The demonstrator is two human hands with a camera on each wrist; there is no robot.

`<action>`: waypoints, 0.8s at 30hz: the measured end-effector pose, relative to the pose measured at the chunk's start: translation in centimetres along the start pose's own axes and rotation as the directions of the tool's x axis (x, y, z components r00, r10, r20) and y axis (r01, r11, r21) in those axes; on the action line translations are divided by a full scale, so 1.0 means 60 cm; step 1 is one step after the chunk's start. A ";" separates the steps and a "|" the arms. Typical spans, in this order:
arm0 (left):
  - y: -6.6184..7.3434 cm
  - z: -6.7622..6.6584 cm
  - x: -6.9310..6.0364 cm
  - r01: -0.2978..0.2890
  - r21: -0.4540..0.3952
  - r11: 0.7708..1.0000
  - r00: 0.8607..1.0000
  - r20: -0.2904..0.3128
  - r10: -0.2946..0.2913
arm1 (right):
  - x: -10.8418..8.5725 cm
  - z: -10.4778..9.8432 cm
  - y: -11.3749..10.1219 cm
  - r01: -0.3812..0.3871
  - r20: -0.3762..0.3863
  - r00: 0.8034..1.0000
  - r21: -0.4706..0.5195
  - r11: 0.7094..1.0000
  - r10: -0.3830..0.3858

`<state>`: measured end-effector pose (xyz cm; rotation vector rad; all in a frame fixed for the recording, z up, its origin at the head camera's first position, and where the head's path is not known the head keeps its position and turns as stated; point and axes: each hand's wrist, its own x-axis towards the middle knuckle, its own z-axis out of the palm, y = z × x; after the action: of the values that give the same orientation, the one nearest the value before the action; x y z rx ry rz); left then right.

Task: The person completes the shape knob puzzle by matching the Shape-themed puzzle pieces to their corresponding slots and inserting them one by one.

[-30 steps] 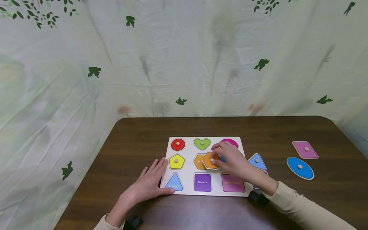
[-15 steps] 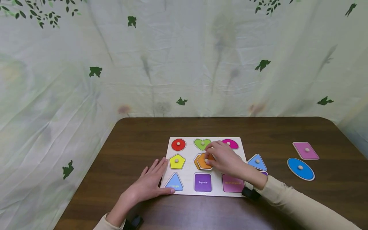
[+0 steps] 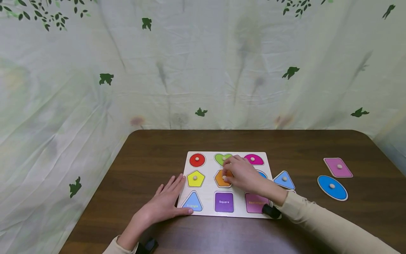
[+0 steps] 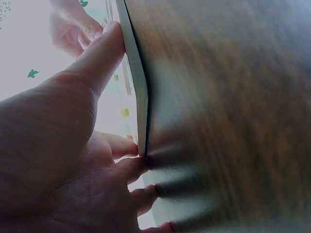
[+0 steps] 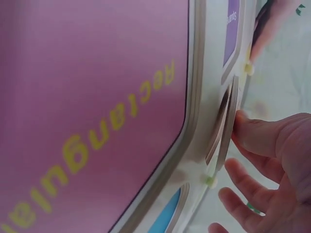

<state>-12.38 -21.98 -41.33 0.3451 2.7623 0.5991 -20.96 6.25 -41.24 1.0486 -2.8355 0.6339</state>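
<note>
A white shape-puzzle board [image 3: 207, 204] lies on the brown table. My right hand [image 3: 244, 174] pinches the knob of an orange hexagon puzzle piece [image 3: 219, 179] at the board's middle recess. The right wrist view shows this hexagon piece [image 5: 229, 126] tilted, one edge standing proud of the board. My left hand [image 3: 165, 203] rests at the board's left side, fingers straight along the edge and thumb [image 4: 109, 43] on the near left corner. Red circle [image 3: 197, 160], green heart [image 3: 221, 159], magenta semicircle [image 3: 256, 160] and yellow pentagon [image 3: 195, 180] pieces sit in their recesses.
Right of the board lie a blue triangle piece [image 3: 284, 181], a pink four-sided piece [image 3: 337, 171] and a blue oval piece [image 3: 333, 190]. Another piece is mostly hidden by my right forearm. Printed triangle [image 3: 192, 201], square [image 3: 223, 202] and rectangle [image 3: 252, 203] recesses show along the near row.
My right hand has shifted left with the orange hexagon piece, from overlapping its recess's right side to lying over it. The left hand has stayed put.
</note>
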 end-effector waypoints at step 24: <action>0.002 -0.002 -0.002 -0.022 0.004 1.000 1.000 -0.008 0.022 | 0.002 0.002 0.001 -0.007 0.034 0.999 0.000 1.000 0.007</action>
<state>-12.27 -21.97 -41.13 0.3747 2.7711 0.6021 -21.06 6.20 -41.33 1.0594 -2.8694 0.6237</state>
